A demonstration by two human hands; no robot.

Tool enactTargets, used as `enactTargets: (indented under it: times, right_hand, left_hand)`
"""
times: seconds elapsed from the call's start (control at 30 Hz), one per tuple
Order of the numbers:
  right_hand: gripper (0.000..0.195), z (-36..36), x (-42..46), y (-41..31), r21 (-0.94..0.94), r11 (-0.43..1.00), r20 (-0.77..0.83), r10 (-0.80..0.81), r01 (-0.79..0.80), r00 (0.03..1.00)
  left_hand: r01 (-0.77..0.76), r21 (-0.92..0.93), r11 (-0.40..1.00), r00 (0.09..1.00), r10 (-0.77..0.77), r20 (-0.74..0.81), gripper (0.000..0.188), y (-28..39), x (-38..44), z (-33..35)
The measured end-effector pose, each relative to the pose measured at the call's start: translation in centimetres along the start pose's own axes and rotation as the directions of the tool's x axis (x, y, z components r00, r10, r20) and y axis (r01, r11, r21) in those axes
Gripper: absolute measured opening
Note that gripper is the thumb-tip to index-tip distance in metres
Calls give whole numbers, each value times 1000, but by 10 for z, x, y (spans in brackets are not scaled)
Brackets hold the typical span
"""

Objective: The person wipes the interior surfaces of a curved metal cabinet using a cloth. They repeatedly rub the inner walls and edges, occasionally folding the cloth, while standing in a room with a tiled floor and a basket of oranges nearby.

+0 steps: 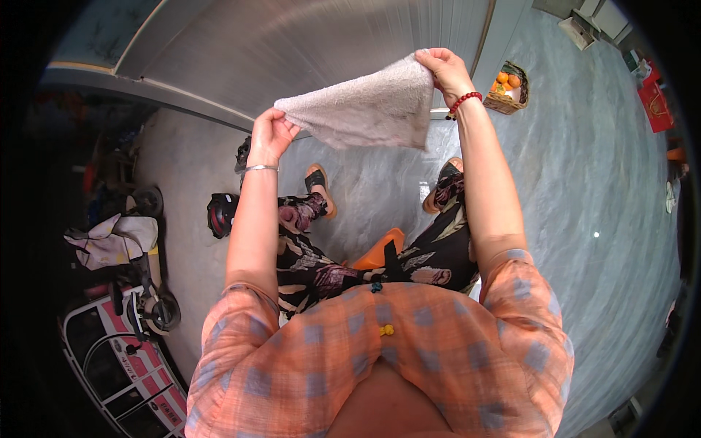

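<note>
A greyish, slightly stained terry cloth (367,112) is stretched between my two hands, in front of a grey metal panel (328,49). My left hand (271,137) grips its left corner, and a silver bracelet circles that wrist. Higher up, my right hand (448,71) pinches the upper right corner between thumb and fingers; a red bead bracelet (468,98) is on this wrist. The cloth's lower edge hangs free, with a darker patch near its right side. Both arms reach forward over my patterned trousers and sandalled feet.
A wicker basket of orange fruit (493,104) stands on the floor at right of the panel. An orange plastic object (378,252) shows between my legs. A dark helmet (222,215), a scooter (145,279) and a pink-and-white vehicle (128,361) are at the left. Red bags (656,107) lie far right.
</note>
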State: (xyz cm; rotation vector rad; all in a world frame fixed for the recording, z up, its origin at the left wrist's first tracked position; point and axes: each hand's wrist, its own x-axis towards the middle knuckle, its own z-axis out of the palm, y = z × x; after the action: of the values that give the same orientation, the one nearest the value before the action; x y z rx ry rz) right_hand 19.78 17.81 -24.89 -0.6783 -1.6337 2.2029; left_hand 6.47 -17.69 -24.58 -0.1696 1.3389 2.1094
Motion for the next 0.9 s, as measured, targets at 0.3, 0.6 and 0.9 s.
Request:
enactTargets:
  times: [0.3,0.6,0.9]
  right_hand:
    - [36,-8,3,-4,12,977,13,-212,212,977]
    - [35,-10,11,14,-467,824,138,-292,322,946]
    - [25,8,-14,0,-855,395,154,-424,335,892]
  left_hand:
    - [-128,267,955,980,163,-113,23,30,-3,22]
    - [-148,315,938,981,180,-73,15,52,9,4]
    - [-275,484,831,958,281,61,14,48,-10,10]
